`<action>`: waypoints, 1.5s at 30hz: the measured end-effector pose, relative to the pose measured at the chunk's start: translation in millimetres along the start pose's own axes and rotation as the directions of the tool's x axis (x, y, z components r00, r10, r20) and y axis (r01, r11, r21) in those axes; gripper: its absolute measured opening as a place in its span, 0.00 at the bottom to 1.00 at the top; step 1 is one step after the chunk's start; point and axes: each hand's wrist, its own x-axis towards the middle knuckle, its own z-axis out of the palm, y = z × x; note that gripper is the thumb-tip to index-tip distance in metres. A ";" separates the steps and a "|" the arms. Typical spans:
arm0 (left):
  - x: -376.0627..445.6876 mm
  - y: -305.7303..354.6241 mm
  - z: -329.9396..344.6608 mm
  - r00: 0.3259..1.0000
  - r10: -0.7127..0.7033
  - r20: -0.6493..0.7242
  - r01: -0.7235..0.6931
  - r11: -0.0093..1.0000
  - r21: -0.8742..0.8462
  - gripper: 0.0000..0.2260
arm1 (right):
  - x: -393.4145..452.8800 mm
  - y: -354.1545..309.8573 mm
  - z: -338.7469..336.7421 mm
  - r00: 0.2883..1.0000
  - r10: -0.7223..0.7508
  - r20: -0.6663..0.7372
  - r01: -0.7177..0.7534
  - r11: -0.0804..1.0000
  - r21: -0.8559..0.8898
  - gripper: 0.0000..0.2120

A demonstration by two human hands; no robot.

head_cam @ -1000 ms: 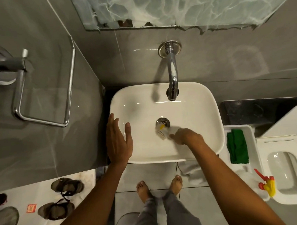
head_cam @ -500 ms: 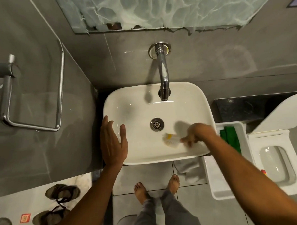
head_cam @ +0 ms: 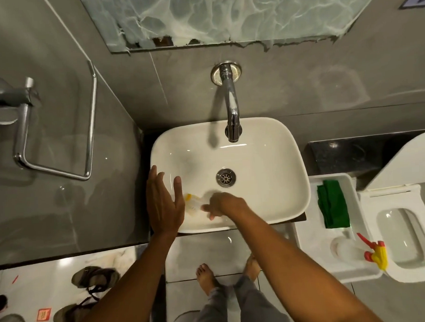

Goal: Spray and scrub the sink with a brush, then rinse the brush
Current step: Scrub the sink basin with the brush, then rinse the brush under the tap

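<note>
Right hand: the right hand (head_cam: 224, 205) reaches down into the near-left part of the sink, fingers curled around the handle of the brush, forearm slanting in from the near right.
Brush: the brush (head_cam: 192, 203), white with a yellow end and blurred, lies low against the basin wall between the two hands.
Left hand: the left hand (head_cam: 163, 204) is flat and spread, holding nothing, palm over the sink's near-left rim, thumb pointing toward the brush.
Sink: the sink (head_cam: 268, 182) is a white basin; the drain (head_cam: 226, 177) sits at its middle, the tap (head_cam: 231, 111) overhangs its far edge.
Tray: a white tray (head_cam: 305, 239) right of the sink holds a green cloth (head_cam: 332, 204) at its far end and a spray bottle (head_cam: 356, 250) with a red and yellow trigger at its near end.
</note>
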 end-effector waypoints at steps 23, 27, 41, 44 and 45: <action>67.1 208.2 -21.1 0.986 0.080 0.146 -0.090 0.994 0.061 0.22 | -39.8 53.7 0.2 0.944 0.066 -0.324 0.190 0.693 0.695 0.25; 70.7 221.4 -22.7 0.974 0.035 0.225 -0.047 0.998 0.050 0.16 | -45.2 61.2 -0.9 0.937 0.060 -0.345 0.199 0.720 0.665 0.25; 110.0 186.5 -40.8 0.760 0.264 0.594 -0.249 0.962 -0.109 0.18 | -49.6 76.7 2.1 0.897 0.019 -0.442 0.255 0.794 0.552 0.24; 105.6 181.3 -44.3 0.816 0.226 0.532 -0.177 0.974 -0.143 0.24 | -50.6 77.2 7.4 0.887 -0.001 -0.462 0.282 0.793 0.540 0.25; 104.8 180.5 -46.3 0.831 0.204 0.517 -0.126 0.975 -0.182 0.25 | -52.3 77.1 8.9 0.883 0.002 -0.469 0.284 0.794 0.538 0.25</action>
